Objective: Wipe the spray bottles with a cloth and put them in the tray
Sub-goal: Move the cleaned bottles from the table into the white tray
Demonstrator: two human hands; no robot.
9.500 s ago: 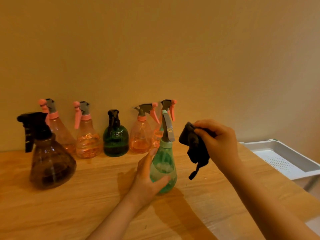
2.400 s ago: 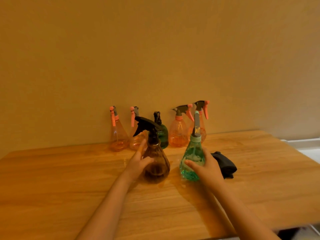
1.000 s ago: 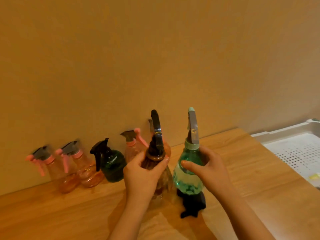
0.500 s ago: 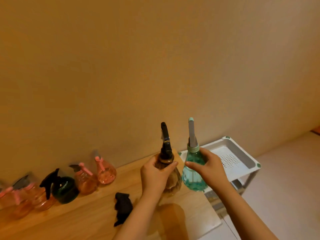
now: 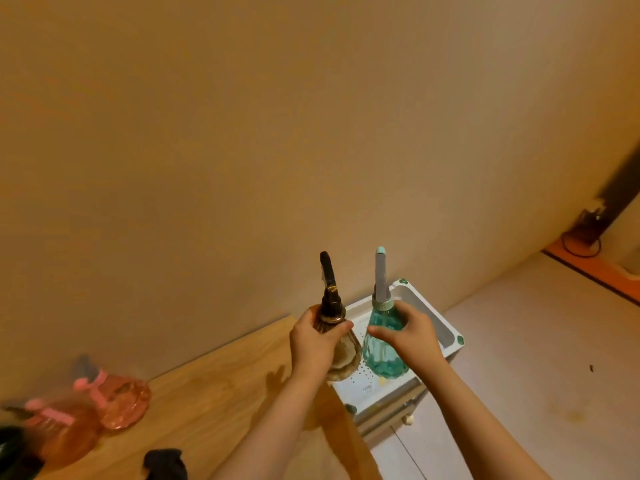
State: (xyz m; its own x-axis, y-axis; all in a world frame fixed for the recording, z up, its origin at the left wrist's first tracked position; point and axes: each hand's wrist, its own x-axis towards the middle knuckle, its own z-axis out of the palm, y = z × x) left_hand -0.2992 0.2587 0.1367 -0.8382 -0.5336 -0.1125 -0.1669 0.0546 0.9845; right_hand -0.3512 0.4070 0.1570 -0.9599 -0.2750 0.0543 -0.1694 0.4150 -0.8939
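Head camera: the left hand [image 5: 313, 344] grips a brown spray bottle [image 5: 337, 344] by its shoulder and the right hand [image 5: 410, 336] grips a teal spray bottle [image 5: 382, 348], both now lifted off the wooden table [image 5: 207, 403] and held over the white tray [image 5: 446, 332] just beyond the fingers. The black cloth [image 5: 166, 462] lies behind, near the left forearm; setting down likely comes next.

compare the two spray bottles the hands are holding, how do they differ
The brown bottle has a black sprayer and sits in the left hand; the teal bottle has a grey sprayer and sits in the right hand. Both are upright, clear-bodied, gripped near the neck, over the white tray.
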